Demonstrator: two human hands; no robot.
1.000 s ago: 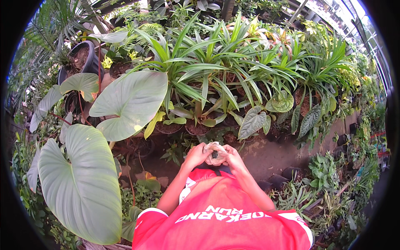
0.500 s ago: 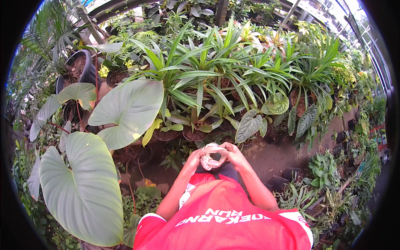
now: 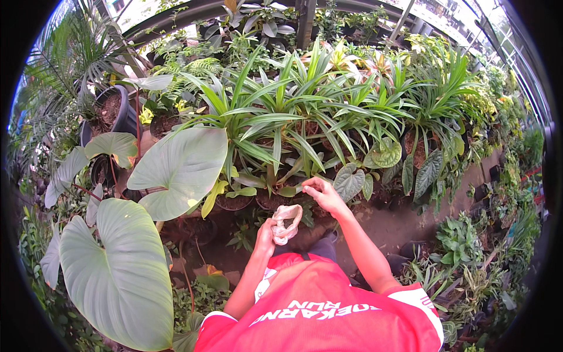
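Note:
My left hand [image 3: 265, 236] grips a crumpled, whitish plastic bag [image 3: 280, 233] by its side, in front of my body. The bag's mouth gapes upward and its inside looks dark; what lies in there I cannot make out. Off to the right and farther forward, my right hand [image 3: 326, 196] is apart from the bag, with thumb and fingertips drawn together. Anything pinched between them is too small to name. Just beyond those fingertips stand small potted plants [image 3: 271, 200] at the front of the row, below long strap-leaved plants [image 3: 281, 117].
Very large heart-shaped leaves [image 3: 117, 270] spread at my left, near my left arm. A tilted dark pot [image 3: 124, 111] stands behind them. Dark-veined leaves [image 3: 350, 182] hang close to my right hand. Low plants [image 3: 460, 240] and black pots line the brown ground [image 3: 375, 234] at right.
My right hand has let go of the bag and moved forward toward the potted plants. My left hand, still holding the bag, has shifted slightly left and nearer.

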